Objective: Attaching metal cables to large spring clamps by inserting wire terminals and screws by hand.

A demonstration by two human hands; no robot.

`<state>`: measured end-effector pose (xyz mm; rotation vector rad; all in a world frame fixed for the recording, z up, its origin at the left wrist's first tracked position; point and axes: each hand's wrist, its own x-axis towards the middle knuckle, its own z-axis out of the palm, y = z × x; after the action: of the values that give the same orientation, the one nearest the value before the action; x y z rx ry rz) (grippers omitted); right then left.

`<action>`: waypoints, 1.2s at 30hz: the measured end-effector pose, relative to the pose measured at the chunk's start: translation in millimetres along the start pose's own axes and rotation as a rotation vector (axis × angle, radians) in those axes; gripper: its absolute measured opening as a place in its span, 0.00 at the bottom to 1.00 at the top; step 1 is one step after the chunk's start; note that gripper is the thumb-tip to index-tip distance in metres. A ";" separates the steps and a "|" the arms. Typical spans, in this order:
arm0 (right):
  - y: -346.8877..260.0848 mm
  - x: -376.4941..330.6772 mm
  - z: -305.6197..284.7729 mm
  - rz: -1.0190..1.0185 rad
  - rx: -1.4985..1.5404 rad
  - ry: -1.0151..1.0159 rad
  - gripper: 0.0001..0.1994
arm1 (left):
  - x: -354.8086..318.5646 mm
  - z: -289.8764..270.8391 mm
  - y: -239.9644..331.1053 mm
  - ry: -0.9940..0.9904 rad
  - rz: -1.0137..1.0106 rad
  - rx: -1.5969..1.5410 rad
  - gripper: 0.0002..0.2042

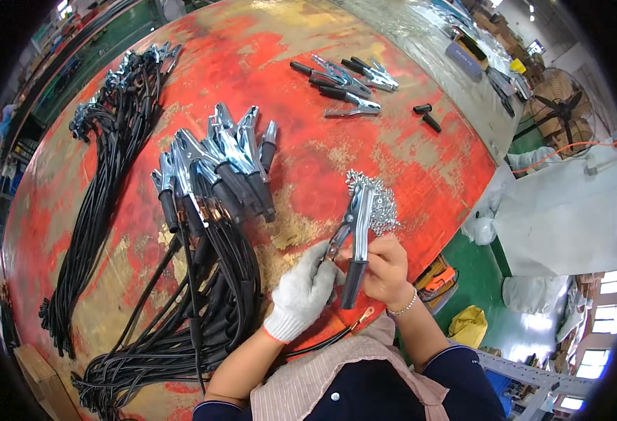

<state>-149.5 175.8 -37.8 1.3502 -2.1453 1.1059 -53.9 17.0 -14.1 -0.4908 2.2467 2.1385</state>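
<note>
A silver spring clamp (362, 226) with a black handle sleeve is held upright over the table's near edge. My left hand (300, 293), in a white knitted glove, is closed around the clamp's left arm. Bare, with a beaded bracelet at the wrist, my right hand (387, 270) has its fingers pinched together against the clamp's other arm; the handle hides part of them, and anything between them cannot be made out. Just beyond lies a pile of small screws and nuts (385, 210). A black cable with a copper ring lug (362, 319) rests near my lap.
To the left are clamps (217, 151) joined to black cables (217, 302), and a long bundle of cables (105, 189) farther off. Loose clamps (347, 88) and black sleeves (429, 118) lie at the far right. A fan (559, 109) stands beyond the red table (308, 151).
</note>
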 end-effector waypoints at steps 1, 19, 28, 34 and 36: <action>0.8 1.2 0.2 -0.011 -0.006 -0.011 0.16 | 0.1 -0.3 2.5 0.000 -0.034 -0.004 0.16; 153.2 74.3 -24.8 0.283 -0.290 -0.101 0.17 | -8.8 -56.9 19.5 0.607 0.412 0.626 0.20; 281.3 119.8 28.6 0.220 -0.532 -0.370 0.11 | -21.0 -87.6 37.5 0.862 -0.038 1.221 0.13; 226.2 111.5 13.4 0.349 0.381 -0.082 0.20 | -56.1 -18.4 26.4 -0.172 0.298 1.088 0.04; 189.7 94.7 1.7 0.679 0.825 0.057 0.22 | -51.6 9.5 -2.6 -0.218 0.399 1.040 0.08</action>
<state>-360.4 163.0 -55.8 0.7883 -2.2416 2.4475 -6.2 37.7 -6.3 0.2291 2.9985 0.7381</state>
